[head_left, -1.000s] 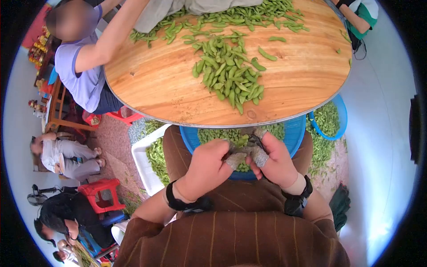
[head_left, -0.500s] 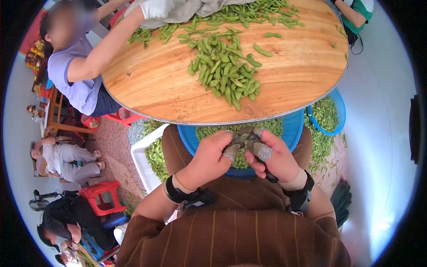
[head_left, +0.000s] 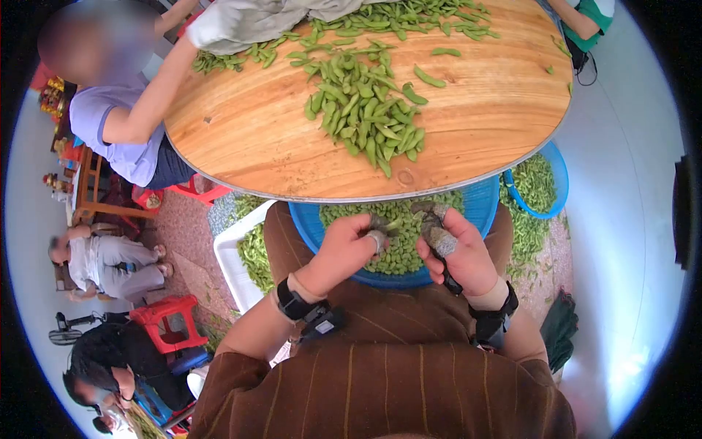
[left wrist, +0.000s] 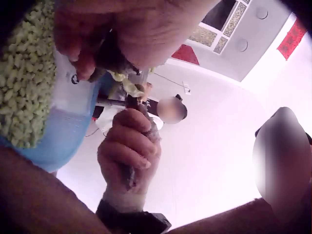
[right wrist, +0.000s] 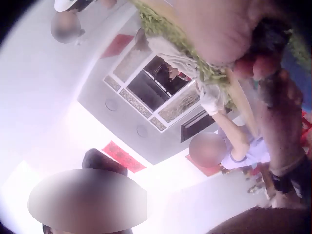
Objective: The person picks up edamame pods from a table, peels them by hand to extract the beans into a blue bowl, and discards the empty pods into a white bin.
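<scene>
Over the blue basin (head_left: 485, 219) both hands work just below the table edge, thumbs and fingertips wrapped in grey coverings. My left hand (head_left: 342, 252) pinches a green bean pod (head_left: 393, 225), its pale torn end also showing in the left wrist view as an opened pod (left wrist: 130, 87). Slightly apart from it, my right hand (head_left: 468, 257) grips a slim tool with a black handle (head_left: 452, 284); its working end is hidden by the fingers, so I cannot tell its kind. Shelled green beans (head_left: 401, 257) fill the basin beneath the hands.
On the wooden table (head_left: 248, 139) lies a heap of green pods (head_left: 365, 110), with more beside a grey cloth (head_left: 270, 22) held by a person in purple (head_left: 121, 135). A white crate (head_left: 230, 263) stands at left, a blue basket (head_left: 559, 186) at right, both holding pods.
My hands have drawn apart from close together, and the black handle shows more below the right hand. Across the table, the person's white-gloved hand has shifted left along the cloth.
</scene>
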Available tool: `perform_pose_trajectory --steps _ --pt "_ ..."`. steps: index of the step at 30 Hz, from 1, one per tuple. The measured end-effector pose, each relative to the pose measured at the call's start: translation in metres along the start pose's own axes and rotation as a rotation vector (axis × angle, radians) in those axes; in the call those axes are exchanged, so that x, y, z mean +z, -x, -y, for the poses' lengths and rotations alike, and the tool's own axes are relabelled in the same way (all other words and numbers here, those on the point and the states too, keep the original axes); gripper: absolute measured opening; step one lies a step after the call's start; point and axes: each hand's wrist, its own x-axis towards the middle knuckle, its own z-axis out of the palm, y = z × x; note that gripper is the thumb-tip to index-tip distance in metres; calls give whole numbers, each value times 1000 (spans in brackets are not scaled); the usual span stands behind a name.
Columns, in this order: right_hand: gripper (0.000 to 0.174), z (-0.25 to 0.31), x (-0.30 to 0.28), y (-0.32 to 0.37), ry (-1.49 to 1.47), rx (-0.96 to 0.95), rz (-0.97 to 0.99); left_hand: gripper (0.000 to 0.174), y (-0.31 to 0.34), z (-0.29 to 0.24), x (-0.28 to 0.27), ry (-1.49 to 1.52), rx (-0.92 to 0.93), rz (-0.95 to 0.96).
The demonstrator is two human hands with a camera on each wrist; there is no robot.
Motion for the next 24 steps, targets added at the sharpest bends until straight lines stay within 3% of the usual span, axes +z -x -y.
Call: perform_pose_trajectory --steps 2,6,10,12,13,15,18,21,24 --pt "16 -4 -5 -4 18 -33 29 20 -11 15 -3 -87 7 1" --pt "22 -10 -10 -6 47 -24 -21 35 -10 14 0 -234 78 83" --pt "23 -18 -13 -6 115 -78 -37 33 -12 11 5 -5 175 204" --pt "23 -19 -13 -6 155 -116 -29 27 -14 1 4 76 -96 381" --pt "20 -18 -10 -5 184 -120 -27 27 -14 -1 6 78 -96 381" --pt "18 -16 -7 -4 213 -122 -24 21 -16 -4 10 150 -231 209" --pt "20 -16 -5 -5 255 -99 -25 22 -20 9 10 174 -133 175" --pt "20 -21 -7 -7 239 -90 -35 21 -16 4 15 327 -206 116" --pt "19 -25 -7 -10 214 -114 -17 21 -16 1 14 372 -159 165"
